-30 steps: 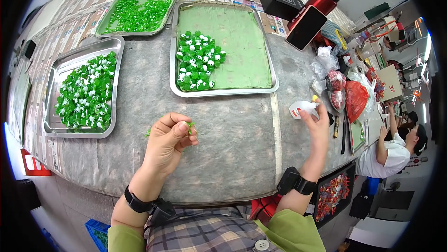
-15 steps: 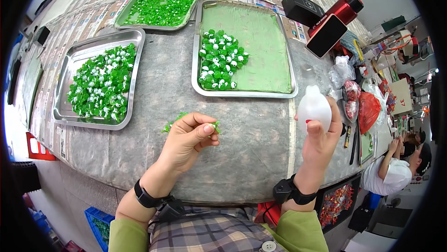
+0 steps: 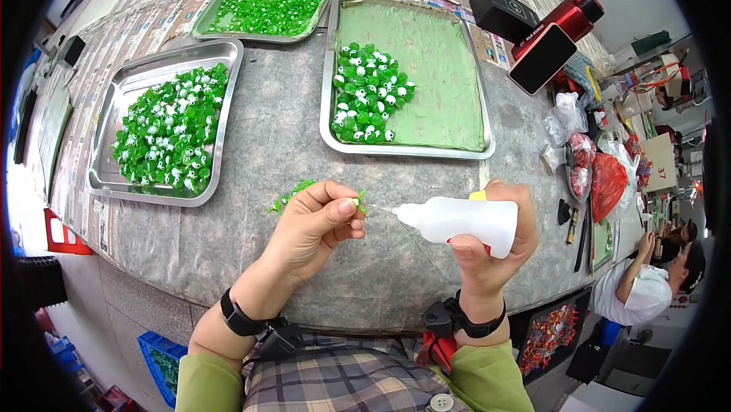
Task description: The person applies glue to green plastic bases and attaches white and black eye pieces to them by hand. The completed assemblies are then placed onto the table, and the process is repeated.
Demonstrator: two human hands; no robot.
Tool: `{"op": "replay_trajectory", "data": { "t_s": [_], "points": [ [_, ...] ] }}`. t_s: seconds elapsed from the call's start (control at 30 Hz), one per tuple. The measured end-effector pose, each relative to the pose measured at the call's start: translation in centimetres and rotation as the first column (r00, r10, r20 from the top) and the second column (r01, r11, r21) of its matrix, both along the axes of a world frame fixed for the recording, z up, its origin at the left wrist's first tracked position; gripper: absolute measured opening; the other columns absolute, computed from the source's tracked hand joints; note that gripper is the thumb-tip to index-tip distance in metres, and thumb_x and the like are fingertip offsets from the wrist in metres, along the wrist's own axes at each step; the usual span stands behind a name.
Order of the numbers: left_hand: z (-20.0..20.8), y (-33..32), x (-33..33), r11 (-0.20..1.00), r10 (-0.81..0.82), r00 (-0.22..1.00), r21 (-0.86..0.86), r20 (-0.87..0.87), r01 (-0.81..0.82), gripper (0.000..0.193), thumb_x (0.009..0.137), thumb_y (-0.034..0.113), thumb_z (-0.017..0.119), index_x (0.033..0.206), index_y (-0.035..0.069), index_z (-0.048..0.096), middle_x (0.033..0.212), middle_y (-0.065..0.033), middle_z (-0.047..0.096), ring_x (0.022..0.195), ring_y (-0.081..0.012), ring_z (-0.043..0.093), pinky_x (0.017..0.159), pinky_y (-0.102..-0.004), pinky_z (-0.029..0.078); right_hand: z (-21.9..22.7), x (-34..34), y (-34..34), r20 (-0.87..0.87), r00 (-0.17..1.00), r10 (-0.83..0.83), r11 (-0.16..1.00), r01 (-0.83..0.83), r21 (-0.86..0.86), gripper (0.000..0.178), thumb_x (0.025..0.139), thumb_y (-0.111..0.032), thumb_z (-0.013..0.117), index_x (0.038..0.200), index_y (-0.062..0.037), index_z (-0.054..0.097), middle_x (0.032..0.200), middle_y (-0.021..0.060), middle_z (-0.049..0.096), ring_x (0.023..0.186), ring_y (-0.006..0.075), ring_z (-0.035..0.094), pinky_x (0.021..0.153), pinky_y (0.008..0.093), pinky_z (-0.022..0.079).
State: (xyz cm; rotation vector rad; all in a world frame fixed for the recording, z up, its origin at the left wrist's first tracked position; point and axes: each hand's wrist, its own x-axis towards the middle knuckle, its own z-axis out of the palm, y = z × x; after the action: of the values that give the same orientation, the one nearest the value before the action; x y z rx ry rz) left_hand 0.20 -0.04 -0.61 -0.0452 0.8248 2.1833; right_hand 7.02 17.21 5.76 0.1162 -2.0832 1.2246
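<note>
Between thumb and fingertips, my left hand (image 3: 324, 216) pinches a small green plastic piece (image 3: 361, 202). My right hand (image 3: 499, 237) grips a white squeeze bottle (image 3: 461, 223) lying sideways. Its thin nozzle (image 3: 381, 208) points left, with the tip at or very close to the green piece; whether they touch I cannot tell. Beside my left hand, partly hidden behind it, a few green pieces (image 3: 292, 193) lie on the grey table covering (image 3: 274, 122). Ahead, a green-lined tray (image 3: 449, 92) holds a cluster of green-and-white pieces (image 3: 369, 96).
A metal tray (image 3: 114, 126) at left holds a heap of green-and-white pieces (image 3: 167, 130); a far tray (image 3: 199, 30) holds small green ones. Far right are a black box (image 3: 499, 12), a red bottle (image 3: 575, 12), a phone (image 3: 543, 59) and bags (image 3: 609, 183). A co-worker (image 3: 640, 290) sits at right.
The white bottle has tipped from upright to sideways and moved left, bringing its nozzle to the green piece. My left hand keeps its pinch, nearly in place.
</note>
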Motion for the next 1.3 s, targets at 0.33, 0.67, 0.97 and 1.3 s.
{"op": "replay_trajectory", "data": {
  "t_s": [0.33,0.67,0.97,1.3],
  "points": [
    [-0.06,0.03,0.06,1.0,-0.01,1.0,0.006,-0.005,0.01,0.009,0.076,0.011,0.056,0.08,0.004,0.052,0.071,-0.0062,0.057,0.061,-0.0123,0.056,0.057,-0.0225,0.048,-0.19,0.02,-0.18,0.018,1.0,-0.011,1.0,0.011,-0.009,0.043,0.055,-0.027,0.076,0.077,-0.0026,0.048,0.06,0.0056,0.05,0.05,0.0133,0.047,0.044,0.0227,0.036],
    [0.1,-0.02,-0.05,1.0,-0.028,1.0,0.002,-0.006,0.028,0.009,0.077,0.013,0.056,0.078,0.004,0.053,0.069,-0.0053,0.056,0.06,-0.0116,0.055,0.056,-0.0223,0.048,-0.1,0.14,-0.01,0.0,0.999,-0.052,0.996,0.052,-0.075,0.042,0.057,-0.028,0.075,0.078,-0.0023,0.049,0.067,0.0051,0.048,0.056,0.0117,0.048,0.046,0.0215,0.036],
    [-0.05,-0.08,0.01,1.0,-0.024,1.0,-0.008,-0.017,0.024,0.009,0.076,0.012,0.056,0.079,0.004,0.053,0.07,-0.0055,0.057,0.06,-0.0117,0.055,0.056,-0.0224,0.047,-0.21,0.0,-0.11,-0.035,0.998,-0.056,0.994,0.052,-0.096,0.042,0.057,-0.028,0.075,0.078,-0.0024,0.049,0.066,0.0044,0.049,0.053,0.0111,0.044,0.048,0.0207,0.034],
    [0.56,0.0,0.16,0.977,0.163,0.969,-0.103,-0.184,-0.184,0.012,0.074,0.004,0.058,0.085,0.001,0.055,0.076,-0.0064,0.057,0.068,-0.012,0.055,0.063,-0.0243,0.047,-0.64,0.35,0.08,0.006,0.998,-0.059,0.994,0.059,-0.097,0.043,0.056,-0.029,0.075,0.077,-0.0028,0.049,0.063,0.0053,0.05,0.052,0.0128,0.046,0.047,0.0226,0.035]
  ]
}}
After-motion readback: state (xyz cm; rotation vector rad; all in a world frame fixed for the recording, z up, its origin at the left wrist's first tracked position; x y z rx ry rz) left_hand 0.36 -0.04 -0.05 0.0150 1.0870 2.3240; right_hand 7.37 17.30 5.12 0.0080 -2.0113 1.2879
